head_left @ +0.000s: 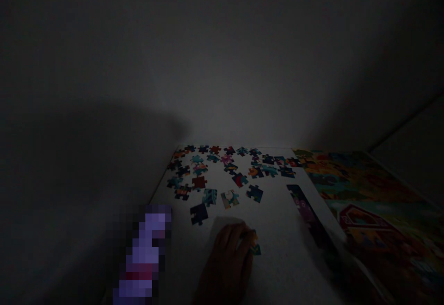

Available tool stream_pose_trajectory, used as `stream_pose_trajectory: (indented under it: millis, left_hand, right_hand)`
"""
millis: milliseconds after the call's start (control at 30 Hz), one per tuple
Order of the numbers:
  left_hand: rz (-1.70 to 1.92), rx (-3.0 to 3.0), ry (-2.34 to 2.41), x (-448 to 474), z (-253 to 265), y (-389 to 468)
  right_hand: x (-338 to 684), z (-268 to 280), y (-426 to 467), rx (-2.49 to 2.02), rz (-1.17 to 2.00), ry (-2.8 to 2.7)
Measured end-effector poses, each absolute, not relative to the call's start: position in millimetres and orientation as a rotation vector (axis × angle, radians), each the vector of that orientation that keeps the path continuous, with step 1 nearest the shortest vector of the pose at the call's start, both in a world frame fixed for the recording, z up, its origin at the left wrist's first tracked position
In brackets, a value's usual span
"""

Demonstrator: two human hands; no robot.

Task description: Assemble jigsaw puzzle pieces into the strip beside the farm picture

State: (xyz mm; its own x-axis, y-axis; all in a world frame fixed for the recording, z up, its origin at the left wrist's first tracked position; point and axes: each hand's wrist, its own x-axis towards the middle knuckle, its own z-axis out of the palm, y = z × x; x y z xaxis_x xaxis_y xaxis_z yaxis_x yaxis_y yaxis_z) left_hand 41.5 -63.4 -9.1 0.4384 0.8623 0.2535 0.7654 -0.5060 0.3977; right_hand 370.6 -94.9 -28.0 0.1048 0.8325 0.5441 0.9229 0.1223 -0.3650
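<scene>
In the dim head view my left hand (229, 256) comes up from the bottom edge, its fingers curled down at the white tabletop (277, 259). It closes on a jigsaw puzzle piece (255, 245) with yellow and green on it, partly hidden by the fingers. Just beyond lie loose pieces: a dark blue one (199, 214), a pale one (230, 199) and another dark blue one (255, 193). A joined strip of puzzle (308, 215) with a purple figure runs along the right, its near end lost in shadow. My right hand is out of sight.
Several more puzzle pieces (199, 183) lie scattered toward the far edge. A colourful farm picture sheet (367, 222) covers the right side. A pixelated purple shape (145, 254) stands at the left. A plain wall (229, 78) rises behind.
</scene>
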Motion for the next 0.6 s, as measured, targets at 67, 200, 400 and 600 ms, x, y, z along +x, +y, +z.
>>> stream_pose_trajectory:
  millis: [67,200,400,600]
  left_hand:
    - [0.666,2.522,1.425,39.9,-13.7,-62.4]
    - [0.75,2.725,1.385,31.9,-28.5,-57.6]
    - [0.756,2.794,1.489,17.1,-60.2,-52.0]
    - [0.661,2.822,1.553,14.3,-67.4,-42.3]
  right_hand:
    - [358.7,-16.9,-53.9,-1.672,-0.042,-1.925]
    - [321.5,6.4,42.6,-1.576,0.283,-2.324]
    - [234.5,27.4,157.6,-1.664,0.323,-2.393]
    - [189.9,12.6,191.1,-1.736,0.154,-2.231]
